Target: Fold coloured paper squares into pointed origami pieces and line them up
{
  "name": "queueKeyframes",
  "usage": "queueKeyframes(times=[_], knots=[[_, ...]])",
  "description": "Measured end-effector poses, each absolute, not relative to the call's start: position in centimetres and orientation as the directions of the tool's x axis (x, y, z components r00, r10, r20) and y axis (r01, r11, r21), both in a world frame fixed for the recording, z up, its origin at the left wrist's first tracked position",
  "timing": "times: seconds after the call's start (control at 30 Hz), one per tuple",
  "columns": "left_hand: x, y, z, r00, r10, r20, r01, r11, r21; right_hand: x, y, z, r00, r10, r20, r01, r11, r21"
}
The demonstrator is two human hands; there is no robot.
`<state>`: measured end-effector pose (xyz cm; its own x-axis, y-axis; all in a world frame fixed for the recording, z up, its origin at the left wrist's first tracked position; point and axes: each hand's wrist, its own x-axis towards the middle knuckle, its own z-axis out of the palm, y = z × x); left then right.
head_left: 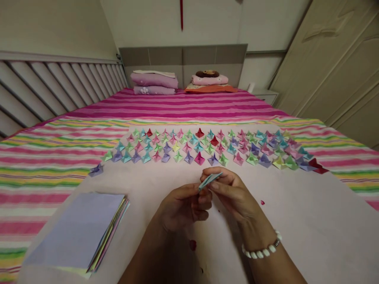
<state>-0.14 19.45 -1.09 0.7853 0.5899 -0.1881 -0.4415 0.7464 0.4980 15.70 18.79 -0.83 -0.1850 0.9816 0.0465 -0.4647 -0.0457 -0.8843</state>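
Left fingers (189,191) and right fingers (226,191) pinched on folded blue paper (209,180), long axis slanting up rightward.

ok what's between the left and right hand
A folded light-blue paper, held by the left hand and the right hand; the head view shows it.

Your left forearm (145,250) and right forearm (274,258) converge from below; your left hand (180,207) curls its lower fingers (203,215) inward, thumb (184,192) extended, close beside your right hand (234,193), whose thumb and bent forefinger (213,170) form a pinch.
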Motion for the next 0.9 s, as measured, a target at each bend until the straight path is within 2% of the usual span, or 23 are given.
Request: queueKeyframes(times=[0.1, 0.17, 0.27, 0.33, 0.4, 0.47, 0.6, 0.73, 0.9], knots=[[0.2, 19.3, -1.2, 0.786, 0.581, -0.211, -0.414, 0.748, 0.52, 15.6, 18.8, -0.8, -0.153, 0.987, 0.056, -0.47, -0.023, -0.883], [0.2, 19.3, -1.3, 0.739, 0.634, -0.227, -0.385, 0.675, 0.629, 15.6, 19.0, -0.9, -0.126, 0.99, 0.063, -0.478, -0.005, -0.879], [0.0, 19.8, -1.5, 0.548, 0.805, -0.227, -0.278, 0.431, 0.858, 15.7, 19.2, -1.0, -0.09, 0.994, 0.059, -0.487, 0.008, -0.873], [-0.3, 20.1, -1.5, 0.378, 0.91, -0.167, -0.252, 0.275, 0.928, 15.8, 19.3, -1.2, -0.062, 0.998, 0.022, -0.485, -0.01, -0.874], [-0.7, 20.4, -1.4, 0.261, 0.96, -0.104, -0.308, 0.185, 0.933, 15.8, 19.4, -1.2, -0.034, 0.999, -0.021, -0.485, -0.034, -0.874], [-1.1, 20.4, -1.1, 0.236, 0.97, -0.055, -0.355, 0.138, 0.925, 15.8, 19.4, -1.2, -0.032, 0.998, -0.052, -0.487, -0.061, -0.871], [-1.2, 20.0, -0.9, 0.267, 0.964, -0.006, -0.271, 0.081, 0.959, 15.4, 19.2, -0.9, -0.078, 0.994, -0.077, -0.481, -0.105, -0.871], [-0.9, 19.8, -1.1, 0.224, 0.974, 0.017, -0.17, 0.022, 0.985, 14.9, 19.0, -0.9, -0.085, 0.995, -0.054, -0.484, -0.088, -0.871], [-0.9, 20.0, -1.6, 0.189, 0.981, 0.047, -0.18, -0.012, 0.984, 14.5, 19.0, -1.2, -0.06, 0.997, -0.043, -0.495, -0.067, -0.866]])
